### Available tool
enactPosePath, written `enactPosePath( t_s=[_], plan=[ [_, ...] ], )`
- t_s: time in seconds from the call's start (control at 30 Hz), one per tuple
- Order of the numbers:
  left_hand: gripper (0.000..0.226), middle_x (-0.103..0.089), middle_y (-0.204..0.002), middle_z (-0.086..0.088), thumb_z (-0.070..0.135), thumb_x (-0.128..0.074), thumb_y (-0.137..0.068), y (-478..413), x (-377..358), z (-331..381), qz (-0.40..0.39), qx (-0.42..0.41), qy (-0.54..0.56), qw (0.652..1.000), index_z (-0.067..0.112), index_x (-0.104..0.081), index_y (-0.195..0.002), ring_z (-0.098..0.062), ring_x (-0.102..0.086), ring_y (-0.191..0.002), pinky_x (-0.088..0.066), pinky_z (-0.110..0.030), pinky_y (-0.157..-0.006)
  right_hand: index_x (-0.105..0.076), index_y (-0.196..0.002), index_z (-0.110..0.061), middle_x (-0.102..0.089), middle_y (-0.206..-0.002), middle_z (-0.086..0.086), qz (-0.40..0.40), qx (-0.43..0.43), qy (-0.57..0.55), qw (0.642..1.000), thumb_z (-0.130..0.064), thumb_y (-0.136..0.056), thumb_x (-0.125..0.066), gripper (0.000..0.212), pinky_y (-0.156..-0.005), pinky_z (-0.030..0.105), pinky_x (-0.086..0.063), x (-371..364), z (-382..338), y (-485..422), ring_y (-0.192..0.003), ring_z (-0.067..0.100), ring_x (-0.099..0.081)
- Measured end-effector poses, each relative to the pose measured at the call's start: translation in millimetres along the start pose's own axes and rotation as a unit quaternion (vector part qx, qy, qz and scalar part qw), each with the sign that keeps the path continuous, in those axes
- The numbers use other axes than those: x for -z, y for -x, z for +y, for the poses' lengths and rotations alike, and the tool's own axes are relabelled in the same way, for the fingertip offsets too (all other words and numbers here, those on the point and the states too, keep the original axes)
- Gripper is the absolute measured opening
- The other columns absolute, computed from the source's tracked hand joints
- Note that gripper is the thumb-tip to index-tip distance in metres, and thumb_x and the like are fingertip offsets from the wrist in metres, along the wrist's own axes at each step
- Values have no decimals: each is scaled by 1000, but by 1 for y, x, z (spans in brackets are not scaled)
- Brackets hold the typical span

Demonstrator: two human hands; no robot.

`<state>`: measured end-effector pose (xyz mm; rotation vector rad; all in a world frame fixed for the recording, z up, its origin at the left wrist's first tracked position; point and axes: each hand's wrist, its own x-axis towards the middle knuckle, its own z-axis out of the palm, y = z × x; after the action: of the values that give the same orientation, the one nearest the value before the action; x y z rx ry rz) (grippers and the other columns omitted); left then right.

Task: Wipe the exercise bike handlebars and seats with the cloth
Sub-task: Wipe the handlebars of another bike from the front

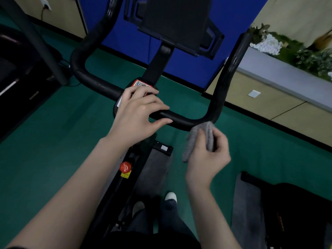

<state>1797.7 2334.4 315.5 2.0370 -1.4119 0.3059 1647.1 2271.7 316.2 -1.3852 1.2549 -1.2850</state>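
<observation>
The black U-shaped handlebar [181, 119] of an exercise bike fills the middle of the head view, with a dark console [177, 20] above it. My left hand [138, 114] rests on the centre of the crossbar, fingers spread over the bar and partly covering a red QR sticker [140, 83]. My right hand [208, 155] holds a folded grey cloth [197, 139] just below the bar's right bend, with the cloth's top edge touching the bar. No seat is in view.
A red knob [125, 167] sits on the bike frame below my left arm. Green floor surrounds the bike. A treadmill [18, 72] stands at left, another machine [287, 212] at lower right, a ledge with plants [287, 49] at right. My feet [170, 196] are below.
</observation>
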Motion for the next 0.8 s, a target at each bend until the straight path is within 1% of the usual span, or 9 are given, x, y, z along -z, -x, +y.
enactPosePath(
  t_s=[0.07,0.2,0.33,0.47,0.53,0.6,0.67,0.73,0.8],
  plan=[
    [35,-69,-95,16,55,-62,-80,0,1,0,1,4,2,1000,27,-74,-97,-11,-52,-114,-21,-30,-102,-70,-92,-1,-64,-94,12,-8,91,44,995,1,-79,-68,13,-80,23,-50,-3,-4,-8,-89,17,-61],
    [33,-69,-95,16,53,-65,-78,-1,2,0,0,6,5,1000,28,-74,-96,-11,-52,-114,-21,-30,-101,-73,-93,-5,-65,-96,5,-95,255,203,941,2,-77,-70,18,-81,31,-37,-17,-3,2,-97,20,-52],
    [33,-69,-95,16,52,-65,-79,0,1,0,-1,4,7,1000,27,-74,-97,-11,-53,-115,-21,-30,-101,-72,-99,-7,-67,-99,2,-153,329,272,892,2,-77,-68,24,-78,28,-26,-8,-5,-10,-96,19,-50],
    [33,-69,-94,16,53,-65,-78,1,0,0,4,6,10,1000,27,-75,-97,-12,-53,-115,-22,-31,-101,-72,-98,-9,-65,-96,6,-149,310,332,878,6,-78,-62,27,-73,27,-16,1,-18,-34,-94,24,-50],
    [32,-69,-94,15,51,-66,-78,0,1,0,4,5,10,1000,26,-75,-97,-12,-53,-115,-22,-31,-102,-72,-98,-13,-66,-96,4,-186,303,400,844,1,-82,-59,25,-74,29,-15,-8,-28,-40,-96,26,-52],
    [30,-69,-93,15,49,-67,-78,1,1,0,6,4,10,1000,26,-74,-96,-12,-53,-114,-21,-30,-101,-70,-98,-17,-66,-96,1,-265,307,451,795,-5,-87,-55,22,-82,32,-23,-25,-38,-46,-98,25,-53],
    [29,-69,-93,15,49,-67,-79,1,1,0,5,2,8,1000,26,-74,-95,-12,-53,-115,-20,-29,-101,-69,-99,-16,-68,-96,6,-372,288,458,754,-5,-87,-52,24,-88,35,-40,-41,-48,-57,-97,28,-58],
    [30,-69,-93,15,50,-65,-80,1,2,-1,4,-1,10,1000,26,-74,-96,-11,-53,-115,-19,-27,-102,-69,-97,-15,-68,-93,10,-456,240,452,728,-1,-85,-49,27,-73,33,-50,-47,-58,-72,-88,29,-61],
    [32,-69,-94,15,52,-63,-80,2,2,-1,4,-2,11,1000,27,-74,-97,-11,-53,-115,-18,-25,-102,-70,-90,-17,-66,-85,6,-493,229,456,705,2,-85,-47,30,-53,19,-42,-39,-63,-88,-72,18,-59]
  ],
)
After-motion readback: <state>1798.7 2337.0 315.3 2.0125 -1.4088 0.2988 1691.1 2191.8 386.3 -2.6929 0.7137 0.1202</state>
